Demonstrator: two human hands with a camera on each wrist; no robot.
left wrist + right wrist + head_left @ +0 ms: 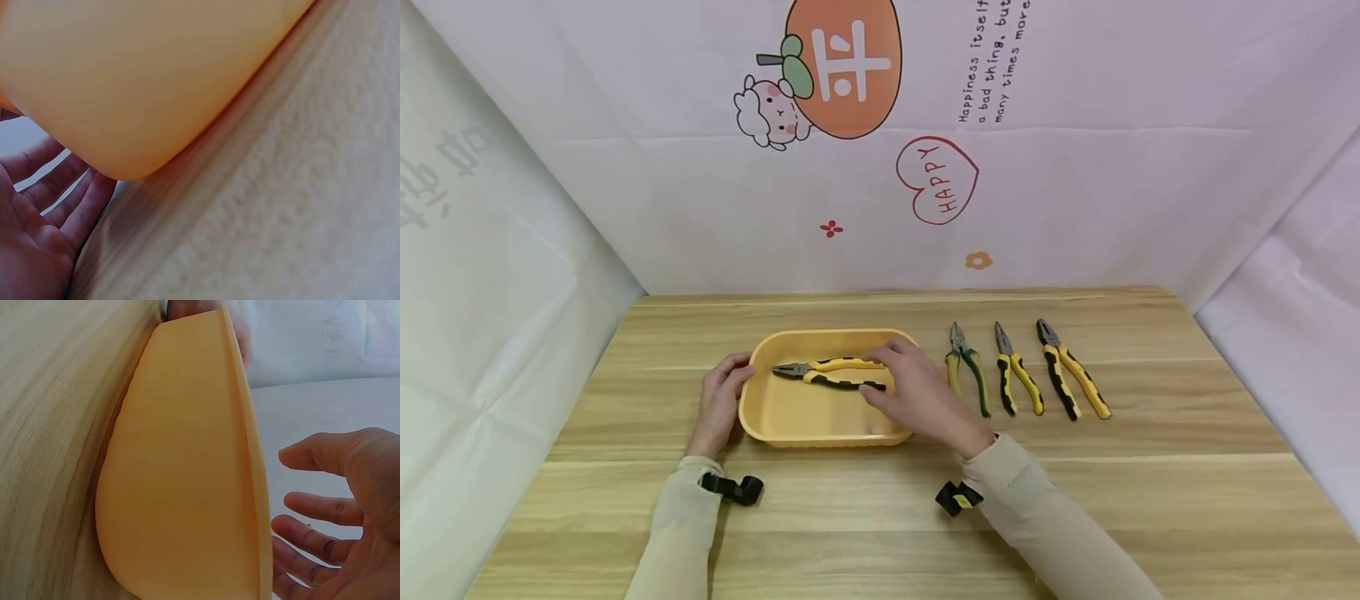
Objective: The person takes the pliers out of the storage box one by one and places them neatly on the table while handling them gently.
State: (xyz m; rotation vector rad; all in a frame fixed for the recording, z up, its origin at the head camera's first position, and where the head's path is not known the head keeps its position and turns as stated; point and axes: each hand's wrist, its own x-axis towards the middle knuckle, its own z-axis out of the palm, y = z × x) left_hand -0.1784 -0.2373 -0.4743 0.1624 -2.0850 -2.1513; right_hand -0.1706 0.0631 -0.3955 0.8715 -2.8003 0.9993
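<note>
A yellow plastic bin point(820, 427) sits on the table, with one pair of combination pliers point(842, 375) lying inside, jaws to the left and yellow-black handles to the right. At the bin's left end my left hand point(721, 400) holds the wall; the left wrist view shows its fingers point(78, 200) against the outside. Over the bin's right end reaches my right hand point(917, 392), thumb and fingers apart above the handle ends. The right wrist view shows this hand's fingers point(325, 544) spread beyond the bin's rim; contact with the handles cannot be made out.
Right of the bin, three more pliers lie in a row: green-handled pliers point(967, 371), yellow-black long-nose pliers point(1017, 371) and larger yellow-black pliers point(1070, 371). The wooden table point(835, 525) ends at a printed white cloth point(1075, 200) behind.
</note>
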